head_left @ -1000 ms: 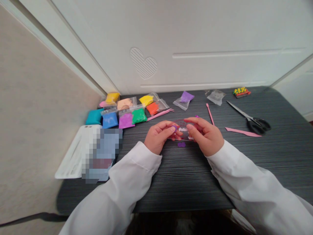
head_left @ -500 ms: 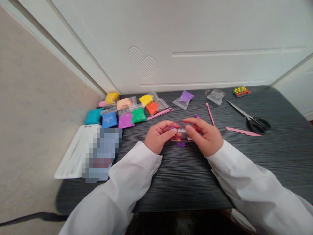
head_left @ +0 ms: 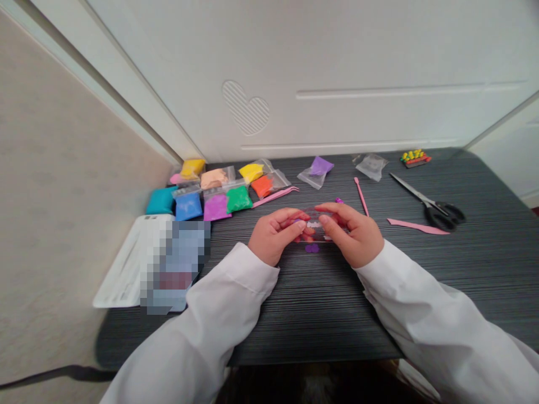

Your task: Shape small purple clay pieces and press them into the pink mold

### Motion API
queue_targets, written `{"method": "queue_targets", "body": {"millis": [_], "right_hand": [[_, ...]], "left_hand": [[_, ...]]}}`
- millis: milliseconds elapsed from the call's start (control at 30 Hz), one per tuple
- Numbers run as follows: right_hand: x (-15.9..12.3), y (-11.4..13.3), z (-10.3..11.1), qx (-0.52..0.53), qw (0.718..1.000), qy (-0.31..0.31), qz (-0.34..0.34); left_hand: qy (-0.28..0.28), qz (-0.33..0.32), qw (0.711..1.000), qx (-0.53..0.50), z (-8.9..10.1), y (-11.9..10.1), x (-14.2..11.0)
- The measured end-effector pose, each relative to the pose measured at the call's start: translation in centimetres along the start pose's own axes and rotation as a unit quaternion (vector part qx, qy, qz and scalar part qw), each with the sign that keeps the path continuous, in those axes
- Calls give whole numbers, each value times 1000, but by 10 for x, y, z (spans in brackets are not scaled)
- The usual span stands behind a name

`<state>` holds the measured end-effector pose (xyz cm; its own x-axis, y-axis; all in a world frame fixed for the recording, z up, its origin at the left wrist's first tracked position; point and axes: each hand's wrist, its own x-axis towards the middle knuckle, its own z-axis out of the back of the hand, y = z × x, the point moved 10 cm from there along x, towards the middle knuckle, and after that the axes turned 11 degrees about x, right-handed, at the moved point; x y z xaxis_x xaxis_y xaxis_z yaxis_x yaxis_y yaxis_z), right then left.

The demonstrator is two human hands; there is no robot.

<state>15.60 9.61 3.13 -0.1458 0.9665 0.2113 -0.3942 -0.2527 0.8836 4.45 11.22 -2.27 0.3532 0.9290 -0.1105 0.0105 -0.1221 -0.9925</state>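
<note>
Between them, my left hand (head_left: pixel 275 233) and my right hand (head_left: pixel 353 233) grip a thin clear plastic piece (head_left: pixel 314 224) with white marks on it, above the dark table. My left fingers are closed on its left end, thumb on top. My right thumb and fingers pinch its right end. A bit of purple shows by my left thumb, partly hidden. Just below the clear piece lie small flat purple pieces (head_left: pixel 312 248). Past my right fingers is a small shiny purple thing (head_left: pixel 339 200), too small to name.
Bags of coloured clay, such as a green one (head_left: pixel 239 198), lie at the left by pink tweezers (head_left: pixel 275 196). Behind stands a purple clay bag (head_left: pixel 321 165). To the right are pink tools (head_left: pixel 416 226), black-handled scissors (head_left: pixel 442 212) and a yellow-red clay piece (head_left: pixel 416 157). A white tray (head_left: pixel 122 269) lies left.
</note>
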Motion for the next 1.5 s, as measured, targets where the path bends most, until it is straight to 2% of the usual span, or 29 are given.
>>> {"method": "queue_targets", "body": {"millis": [200, 467, 633, 900, 1133, 1267, 1500], "right_hand": [[1, -2, -1, 3, 1000, 9, -6], [1, -2, 0, -5, 1000, 15, -17], [2, -3, 2, -9, 1000, 6, -13], [2, -6, 1, 3, 1000, 4, -14], [1, -6, 1, 8, 1000, 0, -6], [2, -4, 2, 3, 1000, 1, -7], [1, -4, 0, 1, 1000, 9, -17]], "left_hand": [[48, 2, 996, -73, -5, -2, 0], [14, -3, 1000, -14, 1, 0, 0], [12, -21, 1000, -3, 0, -2, 0], [56, -17, 995, -84, -5, -5, -1], [10, -15, 1000, -11, 0, -2, 0], [21, -18, 1000, -10, -2, -3, 0], [48, -7, 996, -69, -6, -2, -1]]}}
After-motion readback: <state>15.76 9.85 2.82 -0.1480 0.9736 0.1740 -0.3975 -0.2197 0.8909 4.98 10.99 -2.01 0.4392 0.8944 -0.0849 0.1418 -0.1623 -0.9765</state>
